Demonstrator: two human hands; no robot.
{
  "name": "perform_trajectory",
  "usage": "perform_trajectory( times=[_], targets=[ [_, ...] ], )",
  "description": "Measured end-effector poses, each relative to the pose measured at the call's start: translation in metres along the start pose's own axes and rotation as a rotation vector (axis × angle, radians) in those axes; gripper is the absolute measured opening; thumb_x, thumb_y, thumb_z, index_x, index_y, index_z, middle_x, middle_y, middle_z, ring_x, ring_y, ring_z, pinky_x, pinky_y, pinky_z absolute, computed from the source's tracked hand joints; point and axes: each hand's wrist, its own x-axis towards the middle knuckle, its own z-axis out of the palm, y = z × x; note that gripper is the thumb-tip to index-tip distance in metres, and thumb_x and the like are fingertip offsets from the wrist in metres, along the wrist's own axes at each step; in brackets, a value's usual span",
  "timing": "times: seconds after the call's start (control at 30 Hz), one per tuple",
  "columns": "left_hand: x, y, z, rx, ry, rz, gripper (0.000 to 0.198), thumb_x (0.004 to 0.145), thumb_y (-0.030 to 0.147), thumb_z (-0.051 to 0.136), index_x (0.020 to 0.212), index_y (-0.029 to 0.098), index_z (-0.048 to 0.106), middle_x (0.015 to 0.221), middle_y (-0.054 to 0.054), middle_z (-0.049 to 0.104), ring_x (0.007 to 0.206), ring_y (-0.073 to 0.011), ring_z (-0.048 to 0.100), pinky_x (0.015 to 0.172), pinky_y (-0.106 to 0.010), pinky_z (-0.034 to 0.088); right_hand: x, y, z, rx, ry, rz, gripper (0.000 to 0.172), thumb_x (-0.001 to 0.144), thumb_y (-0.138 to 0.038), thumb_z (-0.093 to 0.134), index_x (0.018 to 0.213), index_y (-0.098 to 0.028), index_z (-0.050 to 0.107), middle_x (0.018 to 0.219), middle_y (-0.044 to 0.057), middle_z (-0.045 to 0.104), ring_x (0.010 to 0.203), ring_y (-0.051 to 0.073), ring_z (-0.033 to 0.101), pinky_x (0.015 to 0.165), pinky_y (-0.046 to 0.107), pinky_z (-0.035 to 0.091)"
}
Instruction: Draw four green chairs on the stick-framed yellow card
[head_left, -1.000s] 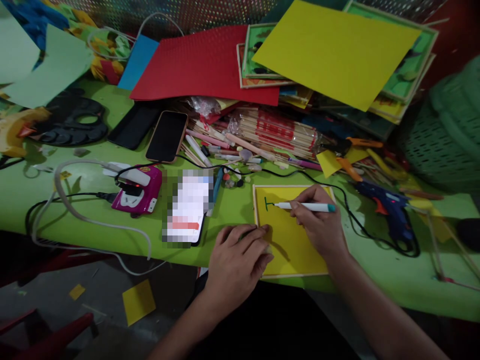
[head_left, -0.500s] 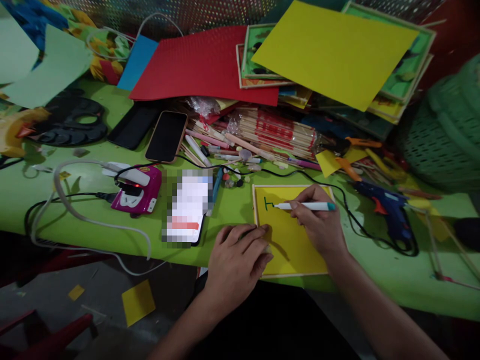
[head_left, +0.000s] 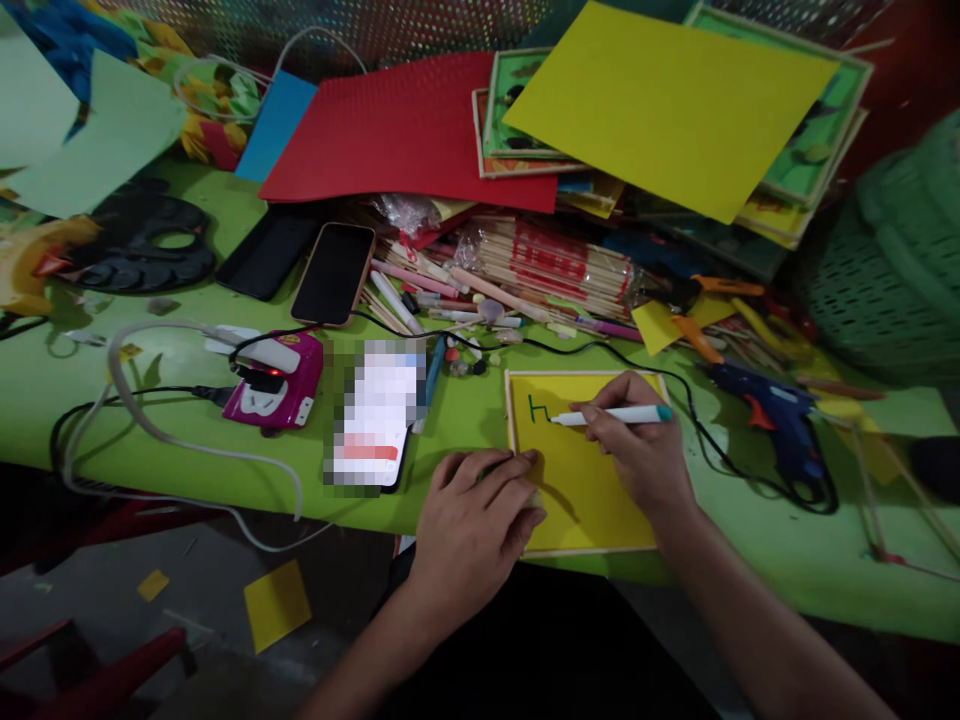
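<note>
A green-tipped marker (head_left: 611, 415) is pinched in my right hand (head_left: 637, 440), its tip on the yellow sheet (head_left: 585, 490) near the upper left. Green strokes like a lowercase h (head_left: 538, 408) stand just above the tip. Thin wooden sticks frame the sheet. My left hand (head_left: 480, 520) lies across the frame's left side, fingers loosely bent and resting on it, gripping nothing. Left of that hand, a phone (head_left: 391, 470) with a lit, blurred-out screen lies on the green table.
A blue glue gun (head_left: 780, 415) lies to the right, its black cord running behind the sheet. On the left sits a magenta power socket (head_left: 277, 380) with cables. Farther back are a dark phone (head_left: 334, 273), bagged wooden sticks (head_left: 547, 262), red card (head_left: 405, 130) and yellow card (head_left: 667, 100).
The marker tip has moved slightly down and right, lengthening the green stroke into an h shape. My left hand has stayed in place.
</note>
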Motion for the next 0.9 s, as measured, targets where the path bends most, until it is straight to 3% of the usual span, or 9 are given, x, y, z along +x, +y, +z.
perform_trajectory(
  times=[0.9],
  targets=[
    [0.0007, 0.0009, 0.0006, -0.002, 0.002, -0.002, 0.010, 0.099, 0.030, 0.059, 0.103, 0.024, 0.066, 0.131, 0.006, 0.071, 0.118, -0.0199, 0.061, 0.097, -0.042, 0.038, -0.0019, 0.0022, -0.0008, -0.031, -0.007, 0.006, 0.021, 0.083, -0.033, 0.069, 0.075, -0.023, 0.053, 0.057, -0.005, 0.052, 0.051, 0.012, 0.046, 0.049, 0.026, 0.034]
  ],
)
